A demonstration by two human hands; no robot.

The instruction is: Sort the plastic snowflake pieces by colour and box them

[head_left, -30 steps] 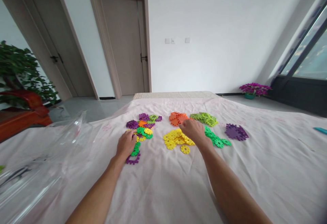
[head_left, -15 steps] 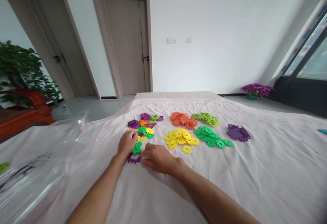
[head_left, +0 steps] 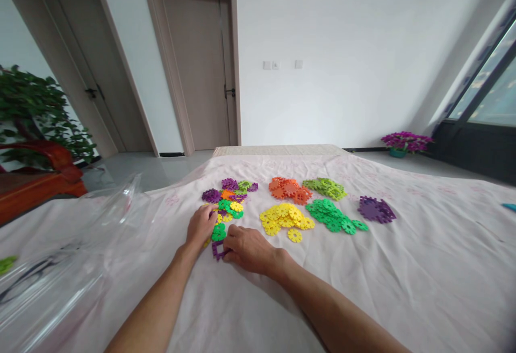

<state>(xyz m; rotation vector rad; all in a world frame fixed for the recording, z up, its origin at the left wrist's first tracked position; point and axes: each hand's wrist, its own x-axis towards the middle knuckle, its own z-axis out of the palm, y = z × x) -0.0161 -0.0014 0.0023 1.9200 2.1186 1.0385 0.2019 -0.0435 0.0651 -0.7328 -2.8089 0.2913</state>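
Note:
My right hand (head_left: 250, 250) has its fingers closed on a purple square frame piece (head_left: 217, 250), low over the cloth at the near end of a mixed pile. Along the left side of that pile lies my left hand (head_left: 200, 226), fingers loosely apart and partly hidden, touching its edge. Purple pieces (head_left: 211, 195), an orange piece (head_left: 226, 194), green discs (head_left: 219, 232) and yellow discs (head_left: 236, 207) make up the mix. Sorted by colour to the right are a yellow disc pile (head_left: 284, 217) and a green disc pile (head_left: 332, 215).
Farther back lie an orange pile (head_left: 289, 189) and a light green pile (head_left: 324, 187); a purple pile (head_left: 376, 209) is at the right. Clear plastic bags (head_left: 52, 288) cover the left side of the patterned cloth (head_left: 250, 310). A wooden chair (head_left: 44, 175) stands beyond them.
The purple frame piece has shifted right, away from the mixed pile's near end, with my right hand on it. A yellow piece now shows beside my left hand, which has barely moved.

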